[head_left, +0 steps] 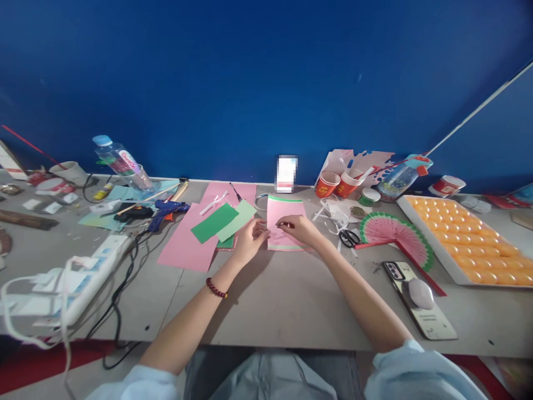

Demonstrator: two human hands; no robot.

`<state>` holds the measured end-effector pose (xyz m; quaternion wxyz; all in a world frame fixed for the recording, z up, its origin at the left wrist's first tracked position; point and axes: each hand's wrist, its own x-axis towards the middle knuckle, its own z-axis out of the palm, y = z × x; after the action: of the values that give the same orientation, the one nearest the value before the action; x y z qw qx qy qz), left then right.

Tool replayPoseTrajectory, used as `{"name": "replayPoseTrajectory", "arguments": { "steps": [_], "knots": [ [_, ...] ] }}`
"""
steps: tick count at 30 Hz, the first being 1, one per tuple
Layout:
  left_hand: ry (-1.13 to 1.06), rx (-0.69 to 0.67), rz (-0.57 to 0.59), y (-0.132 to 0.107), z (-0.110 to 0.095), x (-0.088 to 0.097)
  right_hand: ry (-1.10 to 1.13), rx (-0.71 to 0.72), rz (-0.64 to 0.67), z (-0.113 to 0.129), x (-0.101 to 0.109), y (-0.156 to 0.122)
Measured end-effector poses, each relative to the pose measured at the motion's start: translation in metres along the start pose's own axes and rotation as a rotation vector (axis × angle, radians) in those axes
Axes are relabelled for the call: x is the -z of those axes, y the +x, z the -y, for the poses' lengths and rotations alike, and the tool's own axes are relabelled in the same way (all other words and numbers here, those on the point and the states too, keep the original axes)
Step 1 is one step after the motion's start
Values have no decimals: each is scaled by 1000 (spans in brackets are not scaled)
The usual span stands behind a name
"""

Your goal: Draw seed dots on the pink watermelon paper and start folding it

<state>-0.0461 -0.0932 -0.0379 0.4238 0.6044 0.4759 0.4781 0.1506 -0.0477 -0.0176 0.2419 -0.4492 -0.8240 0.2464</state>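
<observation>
A pink sheet point(280, 210) with green strips along its far and near edges lies flat in front of me. My left hand point(251, 238) is at its left edge, the fingers loosely curved and apart, with nothing visible in them. Over the sheet, my right hand point(298, 229) has its fingertips pinched together on something small and dark, too small to name. To the left are a dark green paper piece point(214, 223) and a light green paper piece point(239, 221), partly on larger pink paper point(183, 244). A folded watermelon-patterned paper fan point(397, 230) with red sticks is at the right.
Black scissors point(348, 239) and white paper scraps lie right of the sheet. A phone point(416, 300), an orange-filled tray point(470, 239) and red paper cups point(347, 183) stand farther right. On the left are a power strip point(97, 278), blue glue gun point(169, 210) and plastic bottle point(125, 161).
</observation>
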Motion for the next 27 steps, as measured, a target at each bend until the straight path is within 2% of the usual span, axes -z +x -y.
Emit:
{"name": "replayPoseTrajectory", "arguments": {
  "steps": [5, 8, 13, 16, 18, 20, 23, 27],
  "knots": [
    [-23, -1, -35, 3, 5, 2, -11, -14, 43, 3, 5, -2],
    [53, -109, -67, 0, 0, 2, 101, -68, 109, 4, 10, -2],
    [183, -297, -90, -6, -10, -2, 491, -174, 314, 8, 22, -4],
    [246, -399, -66, -7, -13, -1, 544, -273, 345, 12, 31, -8],
    [311, -426, -31, -7, -16, 2, 531, -335, 357, 14, 35, -10],
    [405, -393, 31, -7, -21, 8, 499, -376, 331, 13, 37, -13],
    [616, -328, 176, -7, -30, 19, 454, -442, 301, 9, 37, -18],
    [847, -462, 382, -2, -32, 26, 429, -512, 386, 7, 35, -26]
  ]
}}
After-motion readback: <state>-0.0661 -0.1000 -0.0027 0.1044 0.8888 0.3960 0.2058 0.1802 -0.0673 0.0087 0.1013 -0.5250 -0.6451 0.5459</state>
